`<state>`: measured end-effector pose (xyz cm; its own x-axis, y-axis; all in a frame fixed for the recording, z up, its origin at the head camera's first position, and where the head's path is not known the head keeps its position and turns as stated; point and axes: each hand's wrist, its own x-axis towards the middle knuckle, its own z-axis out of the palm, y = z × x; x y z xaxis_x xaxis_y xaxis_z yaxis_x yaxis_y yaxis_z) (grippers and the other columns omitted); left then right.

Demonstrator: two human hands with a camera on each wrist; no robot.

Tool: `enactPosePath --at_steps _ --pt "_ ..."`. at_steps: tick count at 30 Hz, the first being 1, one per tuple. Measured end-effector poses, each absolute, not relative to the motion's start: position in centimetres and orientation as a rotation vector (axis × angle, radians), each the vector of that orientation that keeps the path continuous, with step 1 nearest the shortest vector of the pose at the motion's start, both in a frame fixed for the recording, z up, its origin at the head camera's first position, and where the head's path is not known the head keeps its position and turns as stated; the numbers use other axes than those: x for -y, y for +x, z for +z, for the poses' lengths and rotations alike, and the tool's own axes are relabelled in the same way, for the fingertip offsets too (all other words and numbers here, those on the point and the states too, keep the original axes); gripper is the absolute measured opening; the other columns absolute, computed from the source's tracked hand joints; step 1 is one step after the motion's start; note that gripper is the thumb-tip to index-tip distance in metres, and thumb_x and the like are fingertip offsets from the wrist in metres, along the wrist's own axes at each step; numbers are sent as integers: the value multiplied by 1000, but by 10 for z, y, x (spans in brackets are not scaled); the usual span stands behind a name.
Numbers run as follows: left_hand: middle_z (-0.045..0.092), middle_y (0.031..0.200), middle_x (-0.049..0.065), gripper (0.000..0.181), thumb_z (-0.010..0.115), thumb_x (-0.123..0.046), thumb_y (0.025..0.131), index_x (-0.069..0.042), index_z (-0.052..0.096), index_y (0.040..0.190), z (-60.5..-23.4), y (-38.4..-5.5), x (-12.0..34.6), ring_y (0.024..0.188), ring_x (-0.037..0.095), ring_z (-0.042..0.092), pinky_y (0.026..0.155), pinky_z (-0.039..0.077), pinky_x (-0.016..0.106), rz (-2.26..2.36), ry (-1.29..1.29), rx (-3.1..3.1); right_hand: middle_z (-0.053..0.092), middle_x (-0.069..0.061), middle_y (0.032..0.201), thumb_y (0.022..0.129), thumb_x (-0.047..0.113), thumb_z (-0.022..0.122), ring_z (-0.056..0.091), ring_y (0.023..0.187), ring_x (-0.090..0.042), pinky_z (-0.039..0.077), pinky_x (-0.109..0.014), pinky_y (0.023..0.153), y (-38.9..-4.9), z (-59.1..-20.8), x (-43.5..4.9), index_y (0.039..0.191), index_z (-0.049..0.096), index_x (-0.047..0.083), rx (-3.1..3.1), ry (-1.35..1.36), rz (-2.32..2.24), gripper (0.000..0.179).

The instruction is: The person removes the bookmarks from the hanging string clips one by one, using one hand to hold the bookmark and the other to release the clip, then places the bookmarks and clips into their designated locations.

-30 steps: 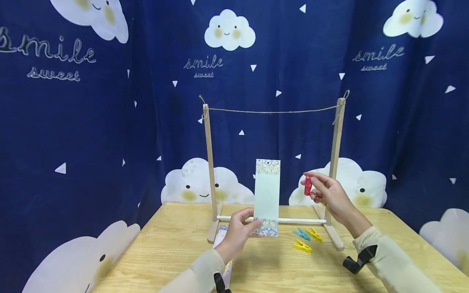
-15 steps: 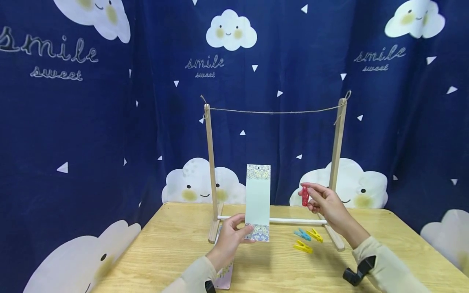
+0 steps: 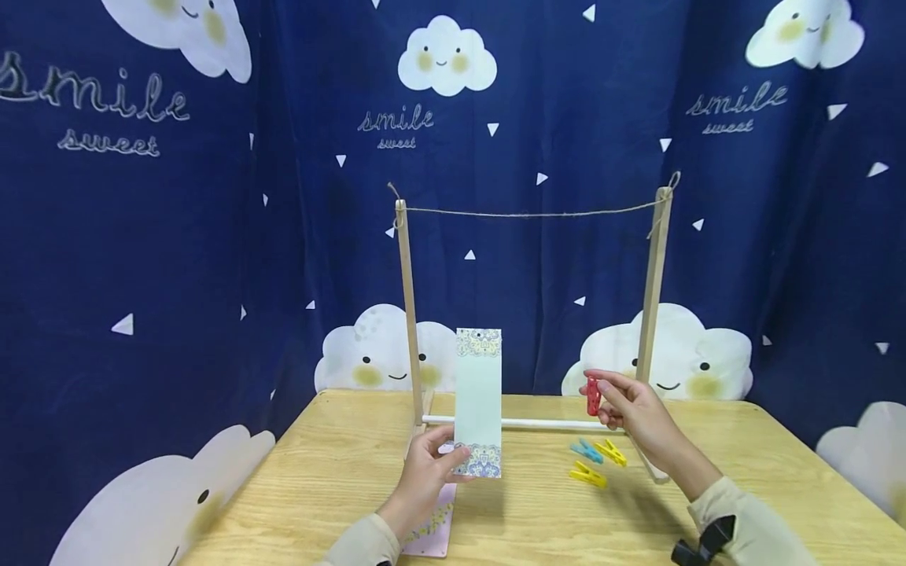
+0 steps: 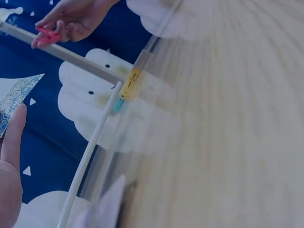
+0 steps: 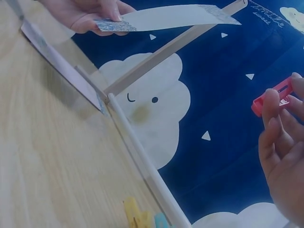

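Note:
My left hand [image 3: 423,477] pinches the lower end of a pale green bookmark [image 3: 478,399], which stands upright with patterned bands at both ends and a small hole near its top. In the right wrist view the same bookmark [image 5: 171,17] looks slightly bowed. My right hand [image 3: 640,417] holds a red clothespin [image 3: 593,396] between thumb and fingers, well to the right of the bookmark. Behind and above both hands a thin twine [image 3: 524,215] runs between two wooden posts.
On the table [image 3: 538,519] lie a blue clothespin [image 3: 587,450] and two yellow clothespins [image 3: 587,474]. A pink floral bookmark [image 3: 433,531] lies partly under my left forearm. A white rod [image 3: 545,424] joins the stand's wooden posts [image 3: 653,291] low down. A blue cloud-printed curtain hangs behind.
My left hand has moved left and down with the green bookmark, uncovering more of the pink one's lower end. My right hand has lowered with the red clothespin.

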<state>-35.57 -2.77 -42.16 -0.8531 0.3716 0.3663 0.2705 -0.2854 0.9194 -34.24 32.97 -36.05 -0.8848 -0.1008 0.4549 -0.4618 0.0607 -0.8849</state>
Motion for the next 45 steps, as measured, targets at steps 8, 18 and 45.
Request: enactPosePath --at_steps 8,18,45 --pt "60 120 15 33 68 -3 99 7 61 129 -431 -351 35 106 27 59 84 60 48 2304 791 -1861 71 -6 109 110 25 56 58 66 -12 55 -23 58 -333 -373 -330 140 58 0 2079 515 1875 39" --pt "55 127 19 35 67 -5 99 6 60 131 -425 -349 51 105 30 62 85 60 49 2298 759 -1916 73 -6 109 110 22 54 59 64 -13 53 -24 56 -335 -383 -332 140 58 0 2083 525 1811 37" --pt "45 137 24 80 64 12 93 -6 27 162 -426 -341 96 69 12 57 73 62 49 2036 735 -2136 65 -14 85 111 18 51 60 61 -17 46 -26 46 -343 -410 -354 128 59 -10 2357 443 1368 34"
